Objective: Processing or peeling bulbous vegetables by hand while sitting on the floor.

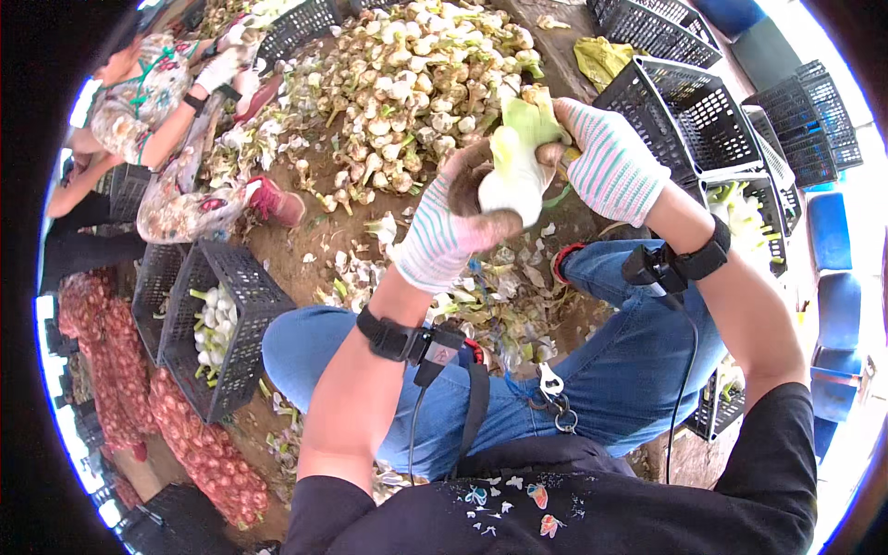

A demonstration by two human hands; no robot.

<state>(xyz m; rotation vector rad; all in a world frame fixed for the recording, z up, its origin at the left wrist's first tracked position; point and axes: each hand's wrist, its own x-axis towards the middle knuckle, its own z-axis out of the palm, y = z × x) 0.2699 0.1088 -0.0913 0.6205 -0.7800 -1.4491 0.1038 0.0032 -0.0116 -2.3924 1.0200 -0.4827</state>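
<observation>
My left hand (451, 225), in a striped knit glove with dirty fingertips, cradles a large white garlic bulb (512, 191) from below and the side. A pale green sheath (527, 118) stands up from the bulb. My right hand (610, 159), gloved the same way, pinches this sheath at its right side. The right fingertips are partly hidden, and whether they hold anything else cannot be made out. Beyond both hands rises a big heap of untrimmed garlic bulbs (409, 90). Peeled husks (513, 291) litter the ground below my hands, between my knees.
A black plastic crate (257, 298) with cleaned garlic stands by my left knee, beside red mesh sacks (201, 444). Black crates (714, 118) line the right side, one filled with trimmed garlic (742, 215). A gloved co-worker (159, 104) sits at the upper left.
</observation>
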